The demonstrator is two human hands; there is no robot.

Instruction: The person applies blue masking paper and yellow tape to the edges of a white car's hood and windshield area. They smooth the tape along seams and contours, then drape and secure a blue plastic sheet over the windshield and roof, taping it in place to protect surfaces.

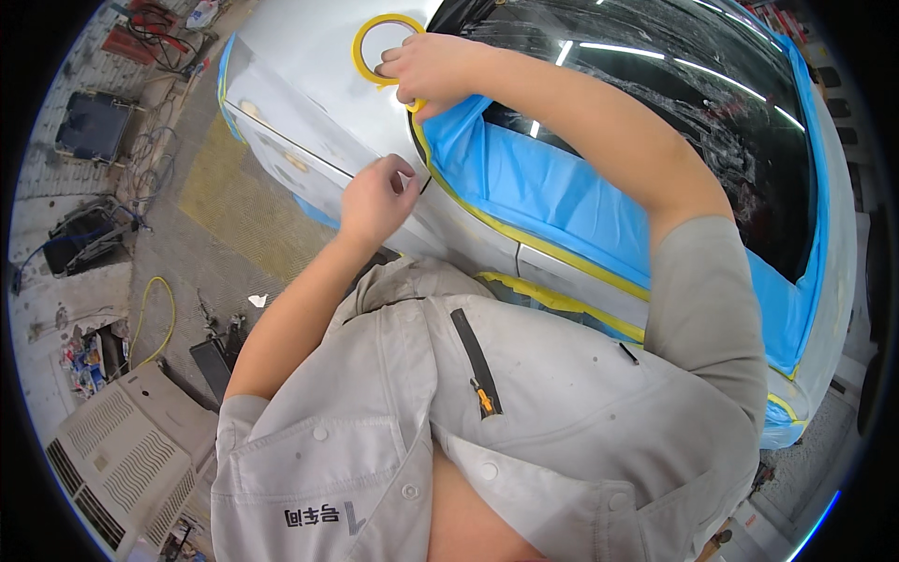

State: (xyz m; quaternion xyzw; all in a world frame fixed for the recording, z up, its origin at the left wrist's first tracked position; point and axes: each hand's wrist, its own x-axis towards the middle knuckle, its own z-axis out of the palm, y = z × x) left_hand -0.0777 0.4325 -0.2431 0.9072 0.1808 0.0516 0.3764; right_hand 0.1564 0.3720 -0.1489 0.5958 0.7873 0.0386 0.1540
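Observation:
My right hand [439,70] grips a roll of yellow masking tape [358,53] by its near rim, with fingertips inside the ring. A short bit of yellow tape shows under that hand, at the corner of the car's window opening. Lower and to the left, my left hand [376,200] hovers at or touches the pale sanded car body [309,105]; its fingers are curled, a gap shows between thumb and forefinger, and nothing is seen in it. Blue masking film [562,190] covers the side window area, edged by yellow tape [491,221] along the body line.
The smeared dark glass [702,140] lies under my right arm. On the floor at left are a yellow hose [171,316], a beige vented unit [133,449], a black folded frame [88,235], a dark-topped stool or crate [95,126] and a red box with cables [133,42].

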